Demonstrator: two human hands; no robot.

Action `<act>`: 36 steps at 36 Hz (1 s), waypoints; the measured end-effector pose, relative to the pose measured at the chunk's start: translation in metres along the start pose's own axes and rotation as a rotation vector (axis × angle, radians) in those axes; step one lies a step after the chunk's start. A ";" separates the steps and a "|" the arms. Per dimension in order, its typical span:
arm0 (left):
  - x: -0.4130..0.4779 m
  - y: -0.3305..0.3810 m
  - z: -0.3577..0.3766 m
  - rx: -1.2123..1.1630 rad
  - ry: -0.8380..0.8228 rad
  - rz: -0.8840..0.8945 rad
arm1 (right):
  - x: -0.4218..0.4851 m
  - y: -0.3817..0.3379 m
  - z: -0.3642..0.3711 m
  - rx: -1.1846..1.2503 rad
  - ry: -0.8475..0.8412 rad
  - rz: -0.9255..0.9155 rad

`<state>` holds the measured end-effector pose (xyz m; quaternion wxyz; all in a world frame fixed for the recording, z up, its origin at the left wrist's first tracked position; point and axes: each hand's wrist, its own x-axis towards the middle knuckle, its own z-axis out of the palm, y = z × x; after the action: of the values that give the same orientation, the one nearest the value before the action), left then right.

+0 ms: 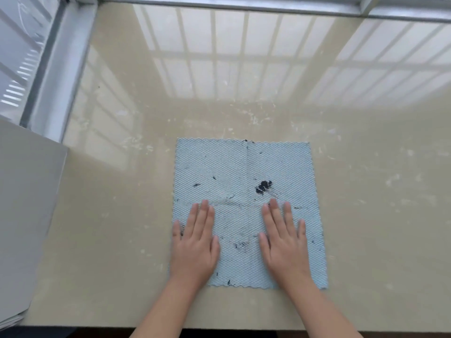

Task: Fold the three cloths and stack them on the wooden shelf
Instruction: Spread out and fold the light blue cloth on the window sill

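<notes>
One blue cloth (246, 172) lies unfolded on the worktop (366, 191), lower centre of frame, under my left hand (195, 242) and right hand (284, 242), both grips open and flat; I judge all folding and stacking lies ahead.

Wide counter (366, 191) surface stretching open beyond blue cloth (244, 167) toward far, left and right sides, leaving reaching room. Grey panel (26, 203) standing along near-left edge, blocking that side. Window frame (244, 2) closing off far edge and far-left corner.
</notes>
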<state>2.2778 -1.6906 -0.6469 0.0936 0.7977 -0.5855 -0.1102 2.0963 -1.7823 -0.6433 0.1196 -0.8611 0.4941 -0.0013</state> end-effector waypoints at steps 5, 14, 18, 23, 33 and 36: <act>-0.005 -0.027 -0.008 0.038 -0.020 -0.066 | -0.006 0.023 -0.002 0.007 0.034 0.119; -0.019 0.016 -0.007 -0.082 0.005 0.113 | -0.023 -0.015 -0.001 0.016 0.077 0.002; -0.033 0.039 0.004 -0.082 -0.053 0.153 | -0.035 -0.037 0.010 0.036 0.064 -0.064; -0.036 0.024 0.004 -0.015 -0.094 0.184 | -0.038 -0.028 0.008 0.017 0.000 -0.062; -0.042 -0.031 -0.019 0.045 -0.144 0.034 | -0.043 0.043 -0.007 -0.004 -0.040 0.110; -0.042 -0.028 -0.026 0.027 -0.093 0.131 | -0.043 0.046 -0.015 -0.002 -0.050 0.067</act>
<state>2.2985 -1.6412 -0.6269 0.0625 0.7530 -0.6415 -0.1326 2.0333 -1.7710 -0.6333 0.1309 -0.8439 0.5197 0.0247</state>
